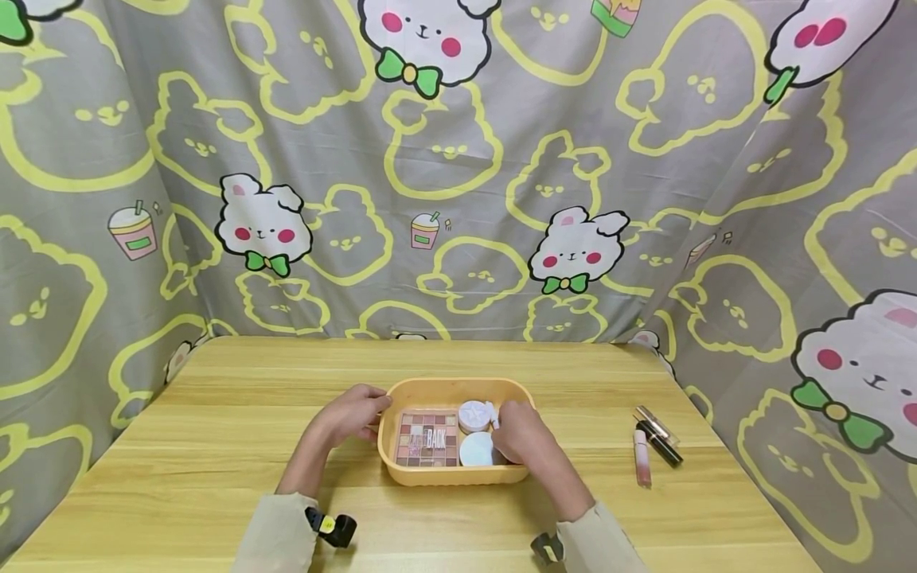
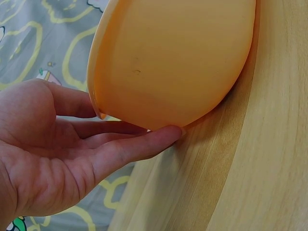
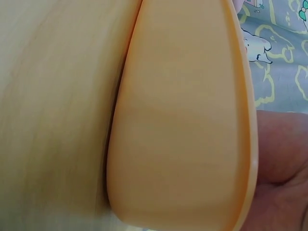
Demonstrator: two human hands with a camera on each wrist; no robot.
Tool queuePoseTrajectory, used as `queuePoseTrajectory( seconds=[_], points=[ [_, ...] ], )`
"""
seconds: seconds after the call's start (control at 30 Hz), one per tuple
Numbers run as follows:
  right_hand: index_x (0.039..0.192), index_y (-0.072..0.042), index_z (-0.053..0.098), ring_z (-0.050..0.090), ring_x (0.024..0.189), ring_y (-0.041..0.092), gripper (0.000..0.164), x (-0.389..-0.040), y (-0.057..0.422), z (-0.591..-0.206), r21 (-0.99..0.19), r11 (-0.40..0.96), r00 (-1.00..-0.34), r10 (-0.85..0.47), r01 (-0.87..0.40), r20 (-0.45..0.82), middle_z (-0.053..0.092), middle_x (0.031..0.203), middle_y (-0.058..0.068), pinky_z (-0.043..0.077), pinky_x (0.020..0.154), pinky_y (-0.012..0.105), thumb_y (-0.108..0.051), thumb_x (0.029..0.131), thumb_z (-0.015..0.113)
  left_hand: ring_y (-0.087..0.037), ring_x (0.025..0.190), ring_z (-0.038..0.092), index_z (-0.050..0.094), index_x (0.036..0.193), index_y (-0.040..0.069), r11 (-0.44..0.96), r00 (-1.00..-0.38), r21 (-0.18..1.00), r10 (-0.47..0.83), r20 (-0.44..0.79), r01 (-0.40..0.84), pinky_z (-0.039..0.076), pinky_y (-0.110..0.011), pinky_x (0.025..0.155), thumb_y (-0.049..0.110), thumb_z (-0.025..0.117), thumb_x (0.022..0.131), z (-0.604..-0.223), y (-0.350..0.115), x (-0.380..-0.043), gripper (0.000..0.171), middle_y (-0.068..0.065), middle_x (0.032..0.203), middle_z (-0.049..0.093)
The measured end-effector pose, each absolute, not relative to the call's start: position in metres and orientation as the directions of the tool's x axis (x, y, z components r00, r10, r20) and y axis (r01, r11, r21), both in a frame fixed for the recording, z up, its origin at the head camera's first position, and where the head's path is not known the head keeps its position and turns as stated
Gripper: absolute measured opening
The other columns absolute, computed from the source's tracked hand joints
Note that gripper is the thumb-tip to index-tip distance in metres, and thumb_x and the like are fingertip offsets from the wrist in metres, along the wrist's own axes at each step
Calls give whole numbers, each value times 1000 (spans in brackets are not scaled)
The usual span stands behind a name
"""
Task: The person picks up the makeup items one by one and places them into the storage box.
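The left hand (image 1: pixel 358 411) grips one end of the tub (image 1: pixel 458 477) on the bench (image 1: pixel 215 446), apparently for steadiness; the right hand (image 1: pixel 519 430) reaches inside beside a round case (image 1: pixel 473 416), its hold too hidden to tell.

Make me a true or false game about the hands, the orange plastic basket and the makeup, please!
1. The square, many-coloured eyeshadow palette is inside the rounded orange plastic basket. True.
2. Nobody is touching the basket. False: the left hand touches its left end.
3. The slim black tube lies outside the basket, to its right. True.
4. The basket is upside down. False: it stands with its open side up.
5. The right hand is at the basket's right end. True.
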State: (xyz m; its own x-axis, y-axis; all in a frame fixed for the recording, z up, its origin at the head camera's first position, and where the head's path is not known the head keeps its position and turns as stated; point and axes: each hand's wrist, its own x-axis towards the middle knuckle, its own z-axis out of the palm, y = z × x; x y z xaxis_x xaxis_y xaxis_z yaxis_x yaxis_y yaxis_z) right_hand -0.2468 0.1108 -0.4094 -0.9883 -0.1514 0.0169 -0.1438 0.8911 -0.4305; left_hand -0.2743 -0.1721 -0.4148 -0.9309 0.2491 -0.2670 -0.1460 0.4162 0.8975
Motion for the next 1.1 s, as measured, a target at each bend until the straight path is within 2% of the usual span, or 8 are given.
queuePoseTrajectory(
  seconds=[0.43,0.77,0.83,0.93,1.03,1.1],
  points=[
    [62,-7,56,46,54,15,25,-245,110,-406,-381,915,-986,-160,-130,-46,50,61,5,35,49,25,-5,87,59,-26,103,69,53,138,-12,428,-931,893,251,-263,-137,61,-39,74,18,42,108,-415,-172,-273,44,-20,124,67],
    [66,-6,57,47,53,15,24,-242,111,-402,-413,895,-983,-185,-168,-1,50,60,3,34,48,25,-7,89,60,-27,104,69,53,137,-12,412,-929,901,263,-262,-138,61,-39,73,18,41,108,-416,-173,-274,44,-20,124,66],
    [70,-5,59,49,54,16,21,-242,111,-401,-432,888,-984,-179,-157,-11,53,62,5,36,49,26,-8,91,61,-26,104,68,53,137,-12,409,-929,902,261,-262,-139,61,-39,73,18,41,108,-416,-173,-274,44,-20,124,66],
    [89,3,67,54,64,19,16,-242,111,-399,-455,878,-984,-175,-149,-16,63,77,10,44,57,29,-11,93,64,-26,103,68,54,137,-12,407,-929,902,257,-267,-146,61,-39,74,18,41,108,-416,-173,-274,43,-20,124,66],
    [111,10,66,58,76,22,28,-243,112,-397,-481,864,-986,-169,-147,-3,69,96,17,51,67,34,-13,95,64,-25,103,68,54,137,-12,409,-929,901,255,-267,-147,61,-39,75,18,41,108,-416,-173,-274,43,-20,123,66],
    [118,11,64,60,78,21,33,-243,113,-397,-495,854,-986,-166,-157,27,70,100,18,54,72,37,-14,95,64,-25,103,68,54,137,-12,411,-929,900,256,-266,-144,62,-40,75,18,41,108,-416,-173,-274,43,-20,123,66]
  ],
)
